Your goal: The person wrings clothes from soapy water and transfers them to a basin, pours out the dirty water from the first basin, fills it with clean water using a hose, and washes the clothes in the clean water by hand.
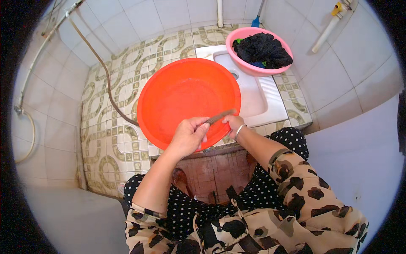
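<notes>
A large red plastic basin (190, 92) sits in front of me, partly over the white squat toilet (276, 98). My left hand (189, 135) is closed on the end part of a brown hose (222, 116) above the near part of the basin; the hose's blurred tip points right, towards the rim. My right hand (234, 124), with a silver bangle at the wrist, grips the basin's right near rim. Behind, on the right, a pink basin (233, 57) holds dark wet-looking cloth (263, 49) with bits of green and blue.
A brown hose (109, 84) hangs from the wall pipe (41, 52) and passes behind the red basin's left rim. Patterned tiles cover the raised floor (130, 143), whose edge lies before my feet. A yellow-handled tap (337, 9) is on the right wall, and a blue-ended tool (255, 22) stands at the back.
</notes>
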A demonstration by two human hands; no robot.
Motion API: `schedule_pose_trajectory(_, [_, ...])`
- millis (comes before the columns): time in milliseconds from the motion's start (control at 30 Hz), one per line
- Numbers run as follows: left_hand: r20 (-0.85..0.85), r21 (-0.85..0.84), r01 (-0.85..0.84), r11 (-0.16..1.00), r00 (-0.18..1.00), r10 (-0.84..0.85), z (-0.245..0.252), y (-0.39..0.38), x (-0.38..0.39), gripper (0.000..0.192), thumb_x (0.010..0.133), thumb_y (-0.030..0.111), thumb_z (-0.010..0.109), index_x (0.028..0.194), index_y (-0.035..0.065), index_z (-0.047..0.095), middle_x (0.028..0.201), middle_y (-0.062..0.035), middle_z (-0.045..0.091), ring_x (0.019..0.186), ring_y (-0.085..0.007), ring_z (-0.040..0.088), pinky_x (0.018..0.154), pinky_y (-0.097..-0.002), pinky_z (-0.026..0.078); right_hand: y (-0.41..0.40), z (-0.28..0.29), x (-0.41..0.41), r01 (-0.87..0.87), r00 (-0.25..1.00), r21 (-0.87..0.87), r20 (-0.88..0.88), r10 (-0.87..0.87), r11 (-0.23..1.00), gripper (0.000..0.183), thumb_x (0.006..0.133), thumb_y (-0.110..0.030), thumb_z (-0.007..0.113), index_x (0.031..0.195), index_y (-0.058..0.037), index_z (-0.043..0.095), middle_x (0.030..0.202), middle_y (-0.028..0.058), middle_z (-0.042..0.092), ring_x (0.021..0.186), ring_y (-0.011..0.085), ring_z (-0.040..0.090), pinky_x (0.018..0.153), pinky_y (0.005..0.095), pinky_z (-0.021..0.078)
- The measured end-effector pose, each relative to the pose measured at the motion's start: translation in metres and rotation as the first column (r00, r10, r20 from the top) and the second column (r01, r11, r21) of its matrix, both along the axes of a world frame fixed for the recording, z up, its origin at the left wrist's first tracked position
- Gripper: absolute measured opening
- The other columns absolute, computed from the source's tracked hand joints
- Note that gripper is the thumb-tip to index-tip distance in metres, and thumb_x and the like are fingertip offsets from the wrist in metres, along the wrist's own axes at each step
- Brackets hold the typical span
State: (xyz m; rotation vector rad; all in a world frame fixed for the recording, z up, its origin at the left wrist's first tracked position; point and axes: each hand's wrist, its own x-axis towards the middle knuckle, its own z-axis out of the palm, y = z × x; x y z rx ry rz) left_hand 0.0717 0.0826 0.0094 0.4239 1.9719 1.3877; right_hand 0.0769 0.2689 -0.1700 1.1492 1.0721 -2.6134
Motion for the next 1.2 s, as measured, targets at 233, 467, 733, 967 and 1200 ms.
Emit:
schedule_pose_trajectory(233, [-0.036, 0.163, -0.122, 0.979, 0.991, 0.129, -0.007, 0.003, -0.010, 0.027, 0.089, 0.017, 0.045, 0.110, 0.0025, 0.052, 0.059, -0.0001, 0.052, 0.043, -0.0063, 0.046, 0.040, -0.0202, 0.037, -0.007, 0.006, 0.003, 0.006, 0.996, 0.007, -0.088, -0.005, 1.000, 0.033, 0.059, 0.002, 0.053, 0.092, 0.0002, 0.052, 0.091, 0.0133, 0.057, 0.079, 0.0313, 0.058, 0.066, 0.0481, 0.0495])
schedule_pose_trajectory(467, [-0.031, -0.083, 0.009, 0.997, 0.999, -0.011, 0.012, -0.011, -0.007, 0.027, 0.088, 0.017, 0.047, 0.108, 0.0014, 0.055, 0.057, 0.0009, 0.051, 0.042, -0.0056, 0.044, 0.039, -0.0200, 0.036, 0.021, 0.008, 0.001, 0.088, 0.996, -0.106, 0.005, -0.088, 0.991, 0.039, 0.060, 0.004, 0.051, 0.098, 0.0001, 0.048, 0.094, 0.0128, 0.056, 0.083, 0.0327, 0.056, 0.073, 0.0480, 0.0480])
schedule_pose_trajectory(733, [0.062, -0.045, -0.101, 0.994, 0.993, 0.104, 0.028, -0.086, -0.020, 0.024, 0.088, 0.017, 0.045, 0.102, 0.0000, 0.057, 0.054, 0.0000, 0.051, 0.040, -0.0055, 0.042, 0.038, -0.0198, 0.035, 0.042, 0.031, 0.007, 0.194, 0.979, 0.141, -0.095, -0.182, 0.971, 0.045, 0.061, 0.002, 0.053, 0.106, 0.0029, 0.047, 0.097, 0.0156, 0.054, 0.082, 0.0333, 0.056, 0.073, 0.0444, 0.0476])
schedule_pose_trajectory(967, [-0.069, -0.255, -0.116, 0.960, 0.992, 0.102, 0.011, -0.081, -0.019, 0.023, 0.087, 0.018, 0.045, 0.090, -0.0004, 0.059, 0.054, -0.0032, 0.053, 0.040, -0.0089, 0.046, 0.040, -0.0227, 0.038, 0.065, 0.046, -0.029, 0.361, 0.932, 0.643, -0.219, -0.289, 0.676, 0.031, 0.058, 0.009, 0.051, 0.090, 0.0067, 0.051, 0.087, 0.0114, 0.058, 0.074, 0.0221, 0.056, 0.066, 0.0330, 0.0470])
schedule_pose_trajectory(1200, [-0.210, -0.206, -0.203, 0.957, 0.965, 0.159, -0.022, -0.071, -0.027, 0.026, 0.085, 0.019, 0.045, 0.090, -0.0011, 0.059, 0.055, -0.0070, 0.056, 0.042, -0.0116, 0.051, 0.042, -0.0265, 0.042, 0.110, 0.094, -0.062, 0.148, 0.968, 0.970, -0.102, -0.229, 0.194, 0.014, 0.059, -0.010, 0.057, 0.067, 0.0016, 0.059, 0.064, 0.0125, 0.060, 0.058, 0.0261, 0.058, 0.060, 0.0354, 0.0448])
